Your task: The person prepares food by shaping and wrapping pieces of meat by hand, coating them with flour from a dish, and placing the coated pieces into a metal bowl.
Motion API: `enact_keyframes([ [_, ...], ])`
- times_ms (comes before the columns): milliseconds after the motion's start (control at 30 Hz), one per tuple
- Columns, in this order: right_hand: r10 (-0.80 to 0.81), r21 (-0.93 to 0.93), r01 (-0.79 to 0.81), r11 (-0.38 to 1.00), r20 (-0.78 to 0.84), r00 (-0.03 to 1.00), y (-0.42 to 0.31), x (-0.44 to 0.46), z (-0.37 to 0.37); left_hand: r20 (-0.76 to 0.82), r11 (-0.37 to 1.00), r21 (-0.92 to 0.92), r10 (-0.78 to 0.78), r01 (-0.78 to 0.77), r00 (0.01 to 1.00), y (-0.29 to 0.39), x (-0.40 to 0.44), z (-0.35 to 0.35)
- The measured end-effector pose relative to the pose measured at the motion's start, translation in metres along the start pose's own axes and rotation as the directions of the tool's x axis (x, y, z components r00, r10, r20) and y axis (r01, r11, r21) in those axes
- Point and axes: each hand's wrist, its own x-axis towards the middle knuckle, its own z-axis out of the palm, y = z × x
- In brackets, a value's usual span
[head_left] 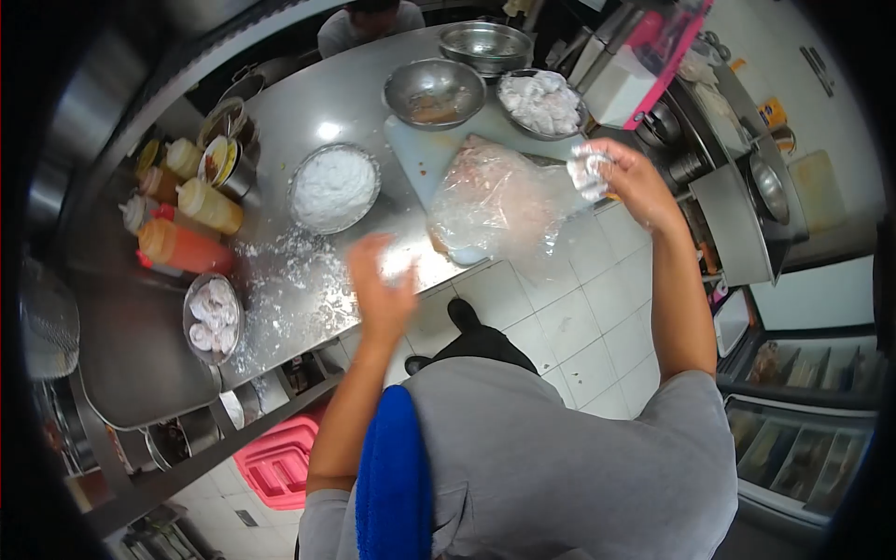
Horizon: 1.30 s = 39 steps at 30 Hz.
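Note:
My right hand (621, 177) is closed on a white, powder-coated piece (589, 174), just below a bowl of similar coated pieces (541, 101). My left hand (381, 280), smeared by motion, is over the front edge of the steel counter, and what it may hold I cannot make out. Between my hands a clear plastic bag (495, 201) with pale pink contents lies on a cutting board (416, 149), partly over the counter edge. A bowl of white powder (334, 189) stands left of the board. Farther left, a small bowl holds coated pieces (214, 315).
Sauce bottles (187, 245) line the counter's left side. Two metal bowls (435, 93) (485, 47) stand at the back. A person (369, 26) is beyond the counter. White powder is scattered over the steel counter (280, 112). A pink crate (280, 462) sits on the floor.

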Motion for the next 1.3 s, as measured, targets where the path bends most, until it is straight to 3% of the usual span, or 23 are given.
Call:
enact_keyframes([
  [67,0.009,-0.019,-0.009,1.0,-0.01,1.0,0.026,-0.015,-0.012,0.185,0.99,-0.115,0.103,-0.083,0.977,0.066,0.02,0.035],
  [133,0.118,0.025,-0.118,0.993,-0.034,0.992,0.056,-0.027,-0.018,0.345,0.986,-0.024,0.163,-0.165,0.924,0.113,0.03,0.066],
  [200,0.112,0.049,-0.11,0.993,-0.042,0.993,0.079,-0.034,-0.014,0.381,0.986,0.043,0.133,-0.161,0.915,0.124,0.035,0.097],
  [267,0.058,-0.161,-0.05,0.986,0.045,0.997,0.095,-0.026,-0.007,0.383,0.98,0.133,0.087,-0.148,0.92,0.122,0.037,0.12],
  [333,0.033,-0.18,-0.014,0.984,0.098,0.995,0.101,-0.013,0.01,0.442,0.987,0.133,0.023,-0.091,0.896,0.105,0.037,0.128],
  [367,-0.06,-0.343,0.089,0.935,0.092,0.994,0.113,-0.003,0.018,0.413,0.981,0.182,-0.009,-0.073,0.911,0.101,0.038,0.129],
  [400,-0.159,-0.493,0.183,0.85,0.091,0.983,0.124,0.008,0.026,0.395,0.997,0.072,0.01,-0.042,0.919,0.099,0.04,0.132],
  [433,-0.13,-0.461,0.172,0.871,0.121,0.984,0.13,0.018,0.032,0.379,0.999,-0.048,0.037,-0.02,0.925,0.097,0.042,0.134],
  [567,-0.361,-0.568,0.347,0.746,0.093,0.928,0.161,0.047,0.057,0.398,0.997,-0.063,-0.007,0.035,0.917,0.109,0.055,0.133],
  [667,-0.267,-0.633,0.276,0.724,0.112,0.957,0.165,0.065,0.077,0.481,0.999,-0.04,0.007,0.014,0.876,0.113,0.058,0.129],
  [800,-0.026,-0.701,0.118,0.703,0.14,0.99,0.147,0.067,0.077,0.438,0.996,-0.075,-0.006,0.044,0.899,0.114,0.068,0.122],
  [833,0.025,-0.715,0.099,0.692,0.161,0.987,0.143,0.064,0.071,0.429,0.994,-0.048,-0.07,0.1,0.9,0.116,0.072,0.119],
  [867,0.07,-0.73,0.098,0.676,0.195,0.978,0.137,0.062,0.067,0.419,0.987,-0.021,-0.136,0.159,0.898,0.117,0.075,0.117],
  [967,0.143,-0.748,0.257,0.613,0.425,0.894,0.118,0.054,0.055,0.342,0.987,-0.022,-0.143,0.16,0.929,0.106,0.082,0.114],
  [1000,0.159,-0.743,0.238,0.626,0.42,0.893,0.121,0.053,0.055,0.329,0.984,-0.016,-0.162,0.177,0.93,0.101,0.085,0.111],
  [1067,-0.012,-0.547,0.201,0.812,0.329,0.944,0.13,0.052,0.055,0.339,0.977,0.021,-0.205,0.21,0.918,0.095,0.093,0.104],
  [1133,-0.177,-0.642,0.306,0.703,0.259,0.949,0.136,0.055,0.052,0.34,0.964,-0.022,-0.242,0.265,0.909,0.095,0.099,0.098],
  [1167,-0.148,-0.644,0.265,0.718,0.232,0.961,0.127,0.055,0.046,0.339,0.955,-0.064,-0.252,0.29,0.906,0.091,0.098,0.097],
  [1233,-0.017,-0.723,0.309,0.618,0.38,0.925,0.094,0.054,0.027,0.344,0.963,-0.039,-0.239,0.268,0.908,0.095,0.099,0.093],
  [1300,0.048,-0.736,0.233,0.635,0.338,0.94,0.091,0.052,0.023,0.361,0.967,-0.013,-0.234,0.256,0.903,0.1,0.096,0.092],
])
